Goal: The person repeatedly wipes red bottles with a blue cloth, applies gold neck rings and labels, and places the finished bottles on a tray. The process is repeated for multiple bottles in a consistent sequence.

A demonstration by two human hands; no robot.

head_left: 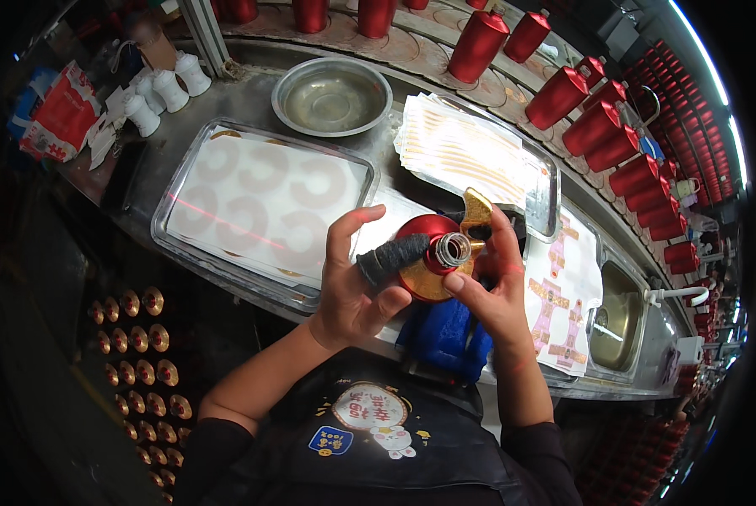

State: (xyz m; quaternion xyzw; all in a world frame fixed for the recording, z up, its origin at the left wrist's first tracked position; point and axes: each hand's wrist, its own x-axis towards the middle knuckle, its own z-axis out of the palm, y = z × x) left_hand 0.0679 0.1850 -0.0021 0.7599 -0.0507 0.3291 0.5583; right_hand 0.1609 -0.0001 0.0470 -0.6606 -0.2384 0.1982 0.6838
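Note:
A red bottle [428, 226] with an uncapped threaded glass mouth [453, 250] stands between my hands, its opening facing up toward me. Gold foil-like decal [477, 209] curves round its shoulder, and one end sticks up free at the far right. My right hand [506, 291] pinches this decal, thumb against the gold near the neck and index finger by the raised end. On the other side my left hand [341, 291] is open, thumb and index finger spread. A dark grey wrap [393, 256], apparently round one of its fingers, lies against the bottle's shoulder. The bottle's lower body is hidden.
Left of the bottle lies a metal tray [165, 221] with a sheet of curved decals; behind is a metal bowl [331, 97]. Stacked decal sheets [470, 152] fill another tray. A sink [618, 325] is at right. Red bottles [479, 46] line the conveyor. Blue cloth [447, 337] hangs in front.

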